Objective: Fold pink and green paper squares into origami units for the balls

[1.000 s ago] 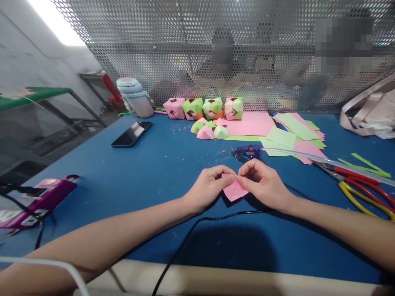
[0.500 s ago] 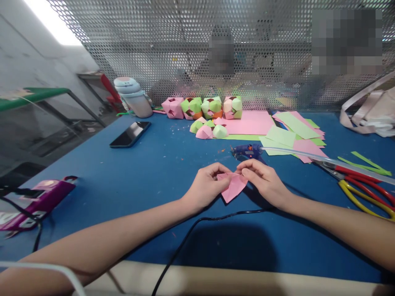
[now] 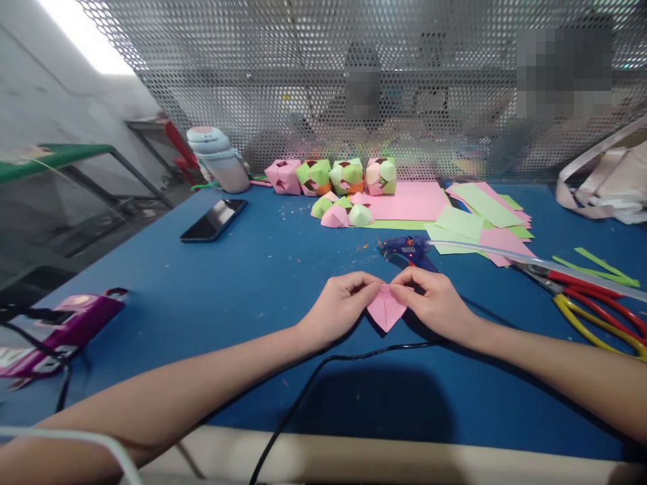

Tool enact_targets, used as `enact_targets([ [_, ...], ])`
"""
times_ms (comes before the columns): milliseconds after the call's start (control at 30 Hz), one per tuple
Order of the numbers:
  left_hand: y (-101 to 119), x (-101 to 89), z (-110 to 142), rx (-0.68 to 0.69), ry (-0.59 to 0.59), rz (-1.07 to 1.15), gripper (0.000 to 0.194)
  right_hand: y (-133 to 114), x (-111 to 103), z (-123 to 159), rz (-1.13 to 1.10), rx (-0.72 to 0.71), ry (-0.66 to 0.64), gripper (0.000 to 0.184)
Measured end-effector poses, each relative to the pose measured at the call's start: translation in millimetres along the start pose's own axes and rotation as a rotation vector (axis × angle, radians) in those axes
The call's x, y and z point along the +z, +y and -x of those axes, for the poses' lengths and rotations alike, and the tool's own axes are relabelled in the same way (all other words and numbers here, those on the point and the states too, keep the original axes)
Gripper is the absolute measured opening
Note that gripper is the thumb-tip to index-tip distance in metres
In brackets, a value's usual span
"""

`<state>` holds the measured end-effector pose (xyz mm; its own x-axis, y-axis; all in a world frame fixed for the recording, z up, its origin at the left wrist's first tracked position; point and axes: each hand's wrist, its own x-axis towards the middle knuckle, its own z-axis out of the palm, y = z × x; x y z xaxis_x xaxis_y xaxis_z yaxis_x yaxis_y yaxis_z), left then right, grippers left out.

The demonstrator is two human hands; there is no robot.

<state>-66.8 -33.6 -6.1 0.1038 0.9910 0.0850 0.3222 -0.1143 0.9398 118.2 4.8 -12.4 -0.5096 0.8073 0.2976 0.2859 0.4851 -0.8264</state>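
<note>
Nearest, a black cable [image 3: 348,358] curves over the blue table [image 3: 232,269], close to the wrists, so they do best to clear it. Beyond it, the folded pink paper [image 3: 387,313] sits between both hands, its point toward the body and a crease down the middle. The left hand [image 3: 334,306] pinches its left side and the right hand [image 3: 439,304] its right, fingers narrow and closed on the paper; how the hidden fingertips sit behind it, I cannot tell. Light, equal pressure from both thumbs seems best, with edges matched before any fold is pressed hard. Just past the hands lies the glue gun [image 3: 404,245], its nozzle worth keeping knuckles away from. Farther back, small paper domes [image 3: 334,217] rest before a row of paper balls [image 3: 315,176]
</note>
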Motion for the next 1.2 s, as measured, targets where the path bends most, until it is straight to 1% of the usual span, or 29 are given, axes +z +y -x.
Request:
enact_targets([
  [100,0.1,-0.7,0.2,0.0,0.005,-0.015,0.021,1.1,0.1,-0.2,-0.049,0.049,-0.02,0.013],
  [167,1.6,-0.2,0.7,0.002,-0.003,-0.016,0.021,1.7,0.8,-0.1,-0.061,0.054,-0.017,0.014],
  [333,3.9,2.8,3.3,-0.004,-0.018,-0.05,0.021,-0.2,1.2,0.9,0.018,-0.001,0.006,0.014],
  [533,-1.3,3.8,4.4,0.016,0.049,-0.088,0.02,-2.4,-0.1,0.9,0.001,-0.017,-0.024,0.022],
  [667,-2.2,4.8,4.0,-0.005,0.034,-0.06,0.02,-1.8,1.4,1.4,0.04,-0.017,-0.028,0.011],
  [800,-3.4,5.8,3.4,-0.012,-0.014,-0.063,0.017,-0.2,3.5,2.6,0.118,-0.117,-0.02,0.014],
  [900,-4.1,5.2,2.8,0.007,0.0,-0.092,0.016,1.3,3.8,2.4,0.129,-0.175,-0.037,0.015],
  [1033,-4.5,4.2,1.7,-0.009,0.079,-0.083,0.014,2.3,2.4,1.7,0.074,-0.144,-0.029,0.017],
  [1133,-5.3,4.7,1.1,-0.025,0.073,-0.073,0.011,2.3,1.4,1.8,0.079,-0.119,-0.004,0.019],
  [1200,-5.8,5.0,0.8,-0.023,0.069,-0.065,0.01,2.0,0.6,1.7,0.058,-0.115,-0.02,0.021],
])
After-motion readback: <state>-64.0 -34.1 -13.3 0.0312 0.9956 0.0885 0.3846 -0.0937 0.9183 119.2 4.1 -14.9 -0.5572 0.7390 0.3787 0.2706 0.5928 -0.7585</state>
